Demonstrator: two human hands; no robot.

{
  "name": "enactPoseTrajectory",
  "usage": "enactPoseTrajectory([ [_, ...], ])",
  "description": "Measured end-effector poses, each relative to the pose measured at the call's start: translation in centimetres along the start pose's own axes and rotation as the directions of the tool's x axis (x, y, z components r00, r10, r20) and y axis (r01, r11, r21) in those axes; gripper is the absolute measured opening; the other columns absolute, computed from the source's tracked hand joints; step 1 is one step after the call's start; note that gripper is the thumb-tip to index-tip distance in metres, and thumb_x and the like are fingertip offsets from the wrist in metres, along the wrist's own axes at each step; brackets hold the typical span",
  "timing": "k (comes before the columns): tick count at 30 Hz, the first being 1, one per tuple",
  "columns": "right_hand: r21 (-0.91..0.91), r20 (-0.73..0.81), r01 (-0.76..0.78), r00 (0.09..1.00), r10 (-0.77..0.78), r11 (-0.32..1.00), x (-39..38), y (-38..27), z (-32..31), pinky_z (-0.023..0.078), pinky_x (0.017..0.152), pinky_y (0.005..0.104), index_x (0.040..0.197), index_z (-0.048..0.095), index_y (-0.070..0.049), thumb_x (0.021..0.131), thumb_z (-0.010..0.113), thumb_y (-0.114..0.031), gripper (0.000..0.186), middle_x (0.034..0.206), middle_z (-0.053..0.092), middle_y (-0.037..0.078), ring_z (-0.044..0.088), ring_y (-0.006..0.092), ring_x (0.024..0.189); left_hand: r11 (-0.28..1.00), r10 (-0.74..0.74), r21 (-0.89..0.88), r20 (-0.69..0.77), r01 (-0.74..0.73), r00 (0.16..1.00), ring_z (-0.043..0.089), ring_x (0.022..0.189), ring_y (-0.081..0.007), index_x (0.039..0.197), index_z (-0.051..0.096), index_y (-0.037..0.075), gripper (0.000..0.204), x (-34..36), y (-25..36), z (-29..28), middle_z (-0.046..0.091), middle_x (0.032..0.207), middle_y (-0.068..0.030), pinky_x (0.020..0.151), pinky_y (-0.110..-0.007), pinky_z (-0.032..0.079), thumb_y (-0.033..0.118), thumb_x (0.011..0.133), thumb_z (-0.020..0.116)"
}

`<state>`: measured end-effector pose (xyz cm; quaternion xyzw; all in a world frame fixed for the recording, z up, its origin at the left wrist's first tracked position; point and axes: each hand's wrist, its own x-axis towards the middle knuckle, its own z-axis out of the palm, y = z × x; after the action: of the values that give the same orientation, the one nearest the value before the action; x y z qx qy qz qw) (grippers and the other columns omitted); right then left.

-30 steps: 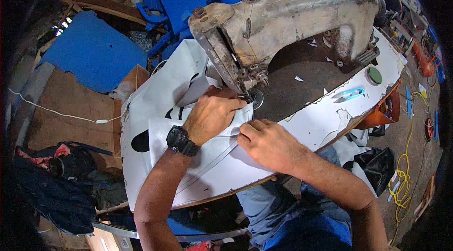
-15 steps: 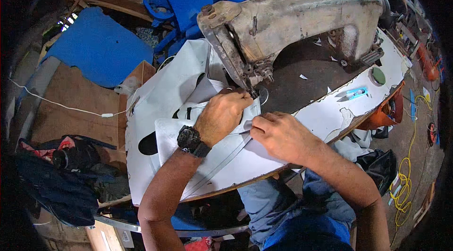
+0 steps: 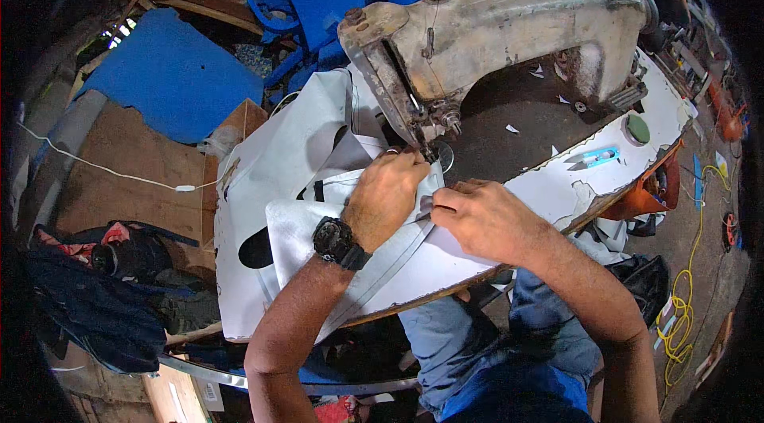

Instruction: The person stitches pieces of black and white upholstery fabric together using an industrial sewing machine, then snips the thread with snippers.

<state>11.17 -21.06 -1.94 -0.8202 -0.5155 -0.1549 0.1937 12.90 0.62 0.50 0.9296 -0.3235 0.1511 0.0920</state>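
A worn, pale sewing machine (image 3: 509,41) stands over the table, its needle end just beyond my hands. Light grey sheet material (image 3: 298,132), folded and stitched along strips, lies beneath it and hangs toward the near edge. My left hand (image 3: 388,191), with a black watch at the wrist, presses on this material close to the presser foot, fingers bent and tips partly hidden. My right hand (image 3: 485,216) pinches the material's edge strip, a little nearer and to the right of the foot.
Blue-handled thread snips (image 3: 595,157) and a round green-topped object (image 3: 637,128) rest on the white tabletop (image 3: 549,192). Blue sheets (image 3: 171,77) lie at the left and back. An orange container (image 3: 656,184) hangs beside the table's right edge. Yellow cord (image 3: 676,335) coils on the floor.
The near part of the grey material and my left forearm have shifted slightly right. My right hand has moved a little right and keeps its pinch on the edge.
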Motion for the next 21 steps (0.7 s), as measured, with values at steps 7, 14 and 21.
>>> enactPoseTrajectory([
  [7, 0.033, -0.02, 0.001, 1.0, 0.0, 0.999, -0.1, 0.1, -0.1, 0.058, 0.088, 0.0402, 0.096, 0.069, -0.005, 0.083, 0.068, -0.013, 0.015, 0.101, 0.064, 0.009, 0.071, 0.0272, 0.093, 1.0, -0.028, 0.01, -0.008, 0.028, 1.0, 0.07, 0.094, -0.0374, 0.103, 0.073, -0.003, 0.023, 0.0, 0.2, 0.0, 0.072, 0.098, -0.0186, 0.086, -0.044, 0.057, -0.008, 0.083, 0.063],
  [14, 0.039, -0.032, 0.014, 0.999, -0.013, 0.999, 0.1, 1.7, -0.2, 0.058, 0.088, 0.0395, 0.095, 0.07, -0.006, 0.083, 0.068, -0.011, 0.013, 0.099, 0.064, 0.009, 0.071, 0.0269, 0.095, 0.992, -0.077, 0.097, -0.035, 0.08, 0.996, 0.069, 0.091, -0.0374, 0.103, 0.074, -0.002, 0.024, 0.1, 0.9, 0.6, 0.072, 0.097, -0.0187, 0.084, -0.045, 0.057, -0.008, 0.083, 0.061],
  [21, 0.079, -0.026, 0.007, 1.0, -0.005, 0.997, -0.2, 2.4, -0.2, 0.059, 0.086, 0.041, 0.095, 0.069, -0.003, 0.08, 0.069, -0.008, 0.016, 0.099, 0.064, 0.01, 0.07, 0.0289, 0.094, 0.98, -0.103, 0.167, -0.059, 0.112, 0.993, 0.069, 0.087, -0.0361, 0.104, 0.076, 0.0, 0.026, 0.3, 1.4, 0.6, 0.072, 0.094, -0.0176, 0.082, -0.045, 0.057, -0.006, 0.083, 0.062],
])
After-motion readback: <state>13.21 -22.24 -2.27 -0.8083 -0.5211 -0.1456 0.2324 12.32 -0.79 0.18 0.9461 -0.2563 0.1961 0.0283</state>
